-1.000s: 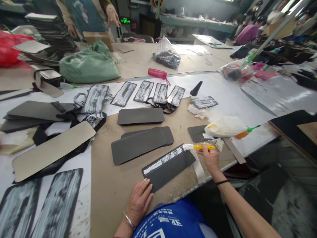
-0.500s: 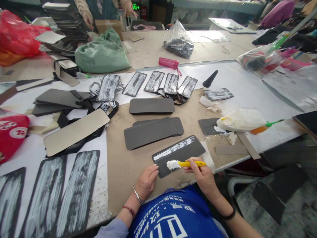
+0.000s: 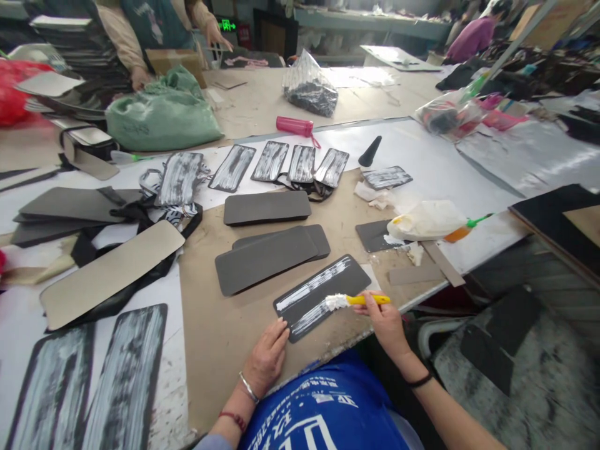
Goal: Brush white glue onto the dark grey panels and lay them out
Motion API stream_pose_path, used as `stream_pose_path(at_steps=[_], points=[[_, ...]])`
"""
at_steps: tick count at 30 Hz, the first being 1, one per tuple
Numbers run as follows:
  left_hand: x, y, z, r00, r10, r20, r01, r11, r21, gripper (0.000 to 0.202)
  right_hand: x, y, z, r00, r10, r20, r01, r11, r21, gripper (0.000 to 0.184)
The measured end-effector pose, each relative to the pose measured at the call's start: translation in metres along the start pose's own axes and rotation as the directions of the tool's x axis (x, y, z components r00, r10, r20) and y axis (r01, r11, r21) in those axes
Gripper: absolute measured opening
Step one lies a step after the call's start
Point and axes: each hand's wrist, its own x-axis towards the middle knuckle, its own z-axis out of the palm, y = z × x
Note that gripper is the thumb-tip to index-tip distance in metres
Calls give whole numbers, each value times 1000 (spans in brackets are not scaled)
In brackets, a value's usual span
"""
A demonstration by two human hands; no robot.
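Observation:
A dark grey oblong panel (image 3: 349,276) lies at the table's near edge, streaked with two white glue stripes. My right hand (image 3: 385,320) is closed on a yellow-handled brush (image 3: 360,300), whose white bristles rest on the panel's near half. My left hand (image 3: 268,354) lies flat with fingers stretched out, pressing the panel's near left corner against the brown paper (image 3: 220,325) under it.
More grey panels (image 3: 265,259) lie just beyond. Glue-coated pieces (image 3: 274,160) dry further back and at the near left (image 3: 89,375). A white bag with an orange bottle (image 3: 429,220) sits right. Another person (image 3: 154,31) works at the far side by a green sack (image 3: 162,119).
The brush went from the panel's far right end to its near left end, then swept right, leaving a second white stripe. My left hand stayed on the panel's corner.

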Motion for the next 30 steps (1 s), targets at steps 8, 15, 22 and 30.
stream_pose_path(at_steps=[8, 15, 22, 30], points=[[-1, 7, 5, 997, -81, -9, 81, 997, 2, 39, 55, 5, -62, 972, -136, -190, 99, 976, -193, 49], [18, 37, 12, 575, -812, 103, 792, 520, -320, 34, 29, -9, -51, 783, -614, 98, 537, 589, -604, 28], [57, 35, 10, -34, -954, 299, 723, -230, -651, 34, -11, -12, -15, 651, -671, 354, 719, 396, -571, 19], [61, 32, 0, 13, -928, 373, 759, -233, -608, 43, -31, -24, 3, 636, -674, 375, 768, 503, -398, 18]])
